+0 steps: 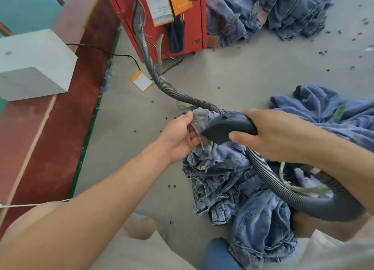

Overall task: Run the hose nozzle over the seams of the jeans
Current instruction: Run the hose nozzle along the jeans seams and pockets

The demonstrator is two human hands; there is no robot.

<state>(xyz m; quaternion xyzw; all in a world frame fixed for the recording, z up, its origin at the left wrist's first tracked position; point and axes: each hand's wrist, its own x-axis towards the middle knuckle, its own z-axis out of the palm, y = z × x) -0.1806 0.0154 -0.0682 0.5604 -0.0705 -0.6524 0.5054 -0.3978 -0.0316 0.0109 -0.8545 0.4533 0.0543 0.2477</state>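
A crumpled pair of blue jeans (228,180) lies on the grey floor in front of me. My left hand (179,136) pinches a pale, worn edge of the jeans (199,119) and lifts it. My right hand (269,136) grips the dark grey nozzle (224,129), whose mouth presses against that lifted edge. A ribbed grey hose (153,71) runs from the nozzle back to the red machine. A second stretch of hose (283,188) loops under my right forearm.
A red machine (192,26) with orange labels stands at the back. Behind it lies a heap of jeans (273,12), and more denim (323,111) is piled at the right. A white block (34,65) sits on a red-brown ledge at the left. Dark scraps dot the floor.
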